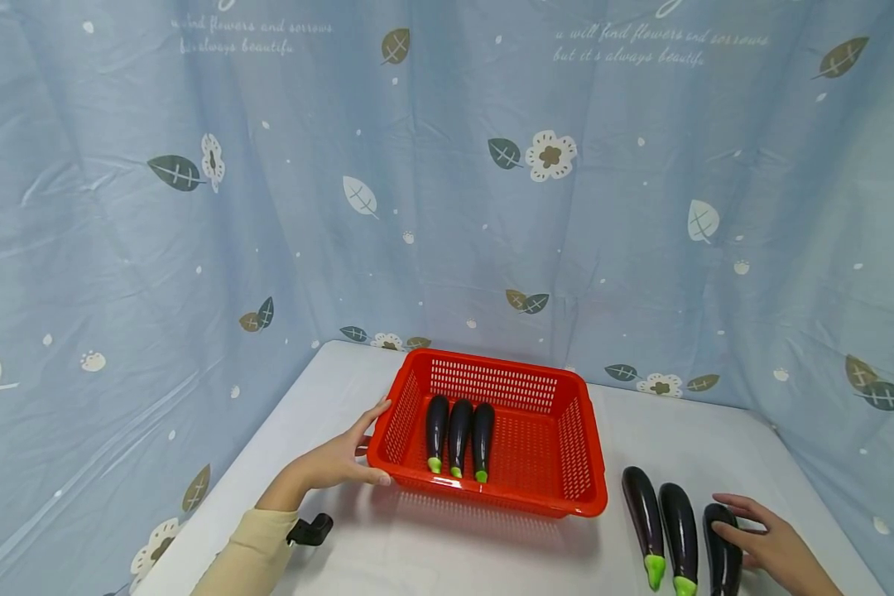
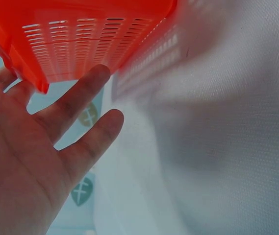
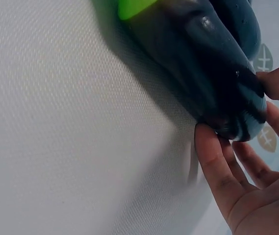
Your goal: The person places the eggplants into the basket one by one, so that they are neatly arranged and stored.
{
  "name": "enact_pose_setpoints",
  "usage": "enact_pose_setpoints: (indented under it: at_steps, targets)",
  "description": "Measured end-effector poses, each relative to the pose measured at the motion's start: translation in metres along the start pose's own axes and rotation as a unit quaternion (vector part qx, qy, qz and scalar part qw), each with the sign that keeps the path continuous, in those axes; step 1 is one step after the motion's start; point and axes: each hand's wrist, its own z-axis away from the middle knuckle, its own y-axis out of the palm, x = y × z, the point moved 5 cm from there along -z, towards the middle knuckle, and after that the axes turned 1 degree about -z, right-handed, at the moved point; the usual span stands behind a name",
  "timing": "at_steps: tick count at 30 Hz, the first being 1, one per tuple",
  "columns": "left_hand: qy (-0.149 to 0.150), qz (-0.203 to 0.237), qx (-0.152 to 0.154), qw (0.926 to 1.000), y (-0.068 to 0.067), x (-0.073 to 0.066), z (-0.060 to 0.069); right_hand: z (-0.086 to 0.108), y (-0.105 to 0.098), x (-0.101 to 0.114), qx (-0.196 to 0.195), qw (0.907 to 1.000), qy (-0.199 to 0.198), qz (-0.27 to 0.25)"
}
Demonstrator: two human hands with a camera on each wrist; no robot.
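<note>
A red plastic basket (image 1: 544, 501) stands on the white table, with three dark purple eggplants (image 1: 459, 430) lying side by side at its left. My left hand (image 1: 335, 458) touches the basket's left end, thumb and fingers spread around the corner. In the left wrist view the fingers (image 2: 83, 100) look mostly straight beside the slotted wall. On the right, three more eggplants lie on the table. My right hand (image 1: 775, 542) holds the rightmost eggplant (image 1: 721, 546) near its rounded end, thumb on one side and fingers on the other. Its other two eggplants (image 1: 643, 513) lie to the left.
A light blue curtain (image 1: 447, 207) with leaves and flowers hangs behind and beside the white table (image 1: 447, 550). A black device (image 1: 310, 530) sits at the left wrist. The right half of the basket shows its bare floor (image 1: 529, 451).
</note>
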Motion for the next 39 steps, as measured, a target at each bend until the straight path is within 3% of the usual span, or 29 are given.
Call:
enact_pose_setpoints:
  at_steps: [17,25,39]
  targets:
    - [0.014,0.001,0.003,0.9999,0.0001,-0.0027,0.0015,0.0019,-0.0004,0.0039,-0.028,0.9996,-0.002,0.004]
    - [0.004,0.001,-0.001,1.0,-0.0002,-0.0024,0.0012,-0.0004,-0.0001,0.0036,-0.051,0.9987,0.005,0.005]
    - [0.013,0.004,0.001,0.9999,-0.0002,-0.0045,0.0024,-0.0055,-0.0003,0.0023,-0.061,0.998,0.014,-0.007]
